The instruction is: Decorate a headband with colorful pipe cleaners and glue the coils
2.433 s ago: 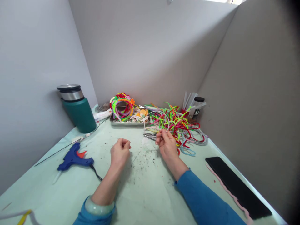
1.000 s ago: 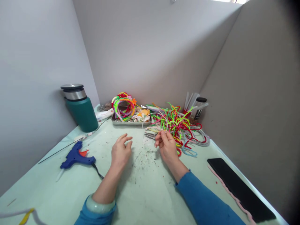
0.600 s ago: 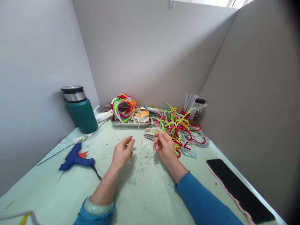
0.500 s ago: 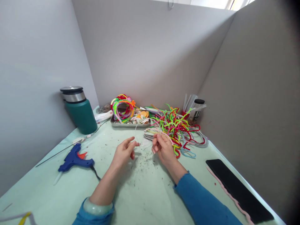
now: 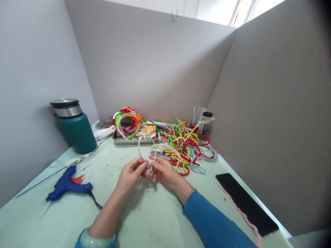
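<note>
A thin white hoop (image 5: 139,146), bent into a loop, stands upright above the table between my two hands. My left hand (image 5: 133,172) pinches one end of it between thumb and fingers. The other end is in my right hand (image 5: 162,170), whose thumb and index finger are pressed together on it. Both hands are close together, fingertips nearly touching. Just behind my right hand lie scissors (image 5: 161,154) and a heap of coloured pipe cleaners (image 5: 181,136).
At left are a teal bottle (image 5: 76,132) and a blue glue gun (image 5: 68,185). Behind my hands is a metal tray (image 5: 121,141) with coloured hoops (image 5: 127,125). A lidded jar (image 5: 206,124) stands back right; a black phone-like slab (image 5: 245,201) lies at right.
My hands have come together lower down. My left fingers, apart before, have closed on the white hoop, which now forms a rounder loop. The view has shifted to the right.
</note>
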`<state>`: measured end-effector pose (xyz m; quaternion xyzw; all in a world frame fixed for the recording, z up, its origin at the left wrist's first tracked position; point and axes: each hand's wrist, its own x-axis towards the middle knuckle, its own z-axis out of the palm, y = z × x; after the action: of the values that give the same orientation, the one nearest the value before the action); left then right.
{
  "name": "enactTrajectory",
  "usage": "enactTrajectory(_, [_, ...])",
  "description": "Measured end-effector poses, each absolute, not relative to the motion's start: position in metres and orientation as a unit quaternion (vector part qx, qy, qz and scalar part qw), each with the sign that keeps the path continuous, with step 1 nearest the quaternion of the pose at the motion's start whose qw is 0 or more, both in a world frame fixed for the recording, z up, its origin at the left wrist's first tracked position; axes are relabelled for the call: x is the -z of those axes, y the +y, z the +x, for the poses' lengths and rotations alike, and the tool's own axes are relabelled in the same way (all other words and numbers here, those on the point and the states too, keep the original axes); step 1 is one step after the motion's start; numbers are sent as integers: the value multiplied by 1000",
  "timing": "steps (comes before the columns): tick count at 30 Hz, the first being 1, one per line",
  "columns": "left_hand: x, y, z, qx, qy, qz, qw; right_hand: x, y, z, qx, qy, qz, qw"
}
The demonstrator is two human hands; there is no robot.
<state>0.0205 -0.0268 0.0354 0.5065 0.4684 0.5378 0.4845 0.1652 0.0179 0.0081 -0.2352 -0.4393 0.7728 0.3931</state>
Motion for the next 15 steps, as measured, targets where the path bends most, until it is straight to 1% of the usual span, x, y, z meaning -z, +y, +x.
enactTrajectory(4, [-33, -25, 22, -531, 504, 519, 442, -9, 18, 163, -740, -459, -279, 405])
enactTrajectory(7, [-29, -21, 18, -577, 539, 465, 400, -8, 21, 163, -711, -455, -306, 441])
enactTrajectory(9, [-26, -19, 15, -606, 564, 432, 358, -7, 22, 163, -690, -465, -324, 450])
enactTrajectory(10, [-25, -18, 13, -601, 577, 436, 338, -7, 23, 163, -681, -474, -333, 449])
enactTrajectory(12, [-22, -18, 11, -552, 602, 493, 298, -6, 23, 163, -664, -492, -349, 442])
enactTrajectory(15, [-18, -21, 12, -422, 638, 617, 185, -5, 25, 164, -613, -517, -381, 461])
